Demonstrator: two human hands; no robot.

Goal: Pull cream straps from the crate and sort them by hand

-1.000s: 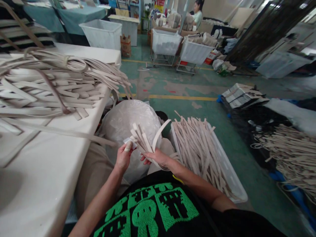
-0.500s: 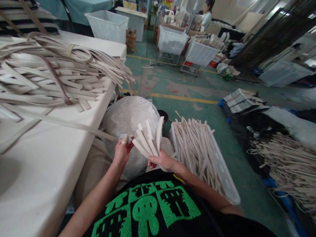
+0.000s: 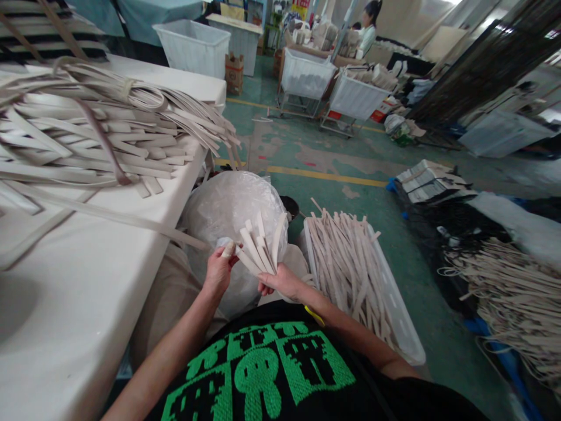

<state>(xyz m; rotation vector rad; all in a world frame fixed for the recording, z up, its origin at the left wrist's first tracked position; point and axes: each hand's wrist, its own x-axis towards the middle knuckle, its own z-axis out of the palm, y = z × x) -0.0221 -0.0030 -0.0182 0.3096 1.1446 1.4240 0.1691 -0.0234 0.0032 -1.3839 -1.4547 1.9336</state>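
Observation:
In my right hand [image 3: 283, 282] I grip several flat beige strips [image 3: 262, 248] by their lower ends, and their free ends fan upward. My left hand [image 3: 220, 268] is closed in a pinch just left of the fan. A small white wad [image 3: 223, 241], perhaps cloth or plastic, shows at its fingers, and the thumb has a pale wrap on it. The leftmost strip's tip reaches these fingers; whether they pinch it I cannot tell. Behind both hands bulges a round bundle in clear plastic [image 3: 236, 202].
At left a white-topped table [image 3: 100, 257] carries a heap of beige strips [image 3: 144, 137]; one strip juts past its edge. Right of me a white plastic bin [image 3: 401, 316] holds more strips. Further right lies another strip pile [image 3: 517, 304]. Wheeled tubs [image 3: 307, 73] and a person [image 3: 368, 35] are beyond.
My right hand and the fan of strips have shifted slightly left and down. My left hand has moved a little right, so the leftmost strip's tip now meets its fingers.

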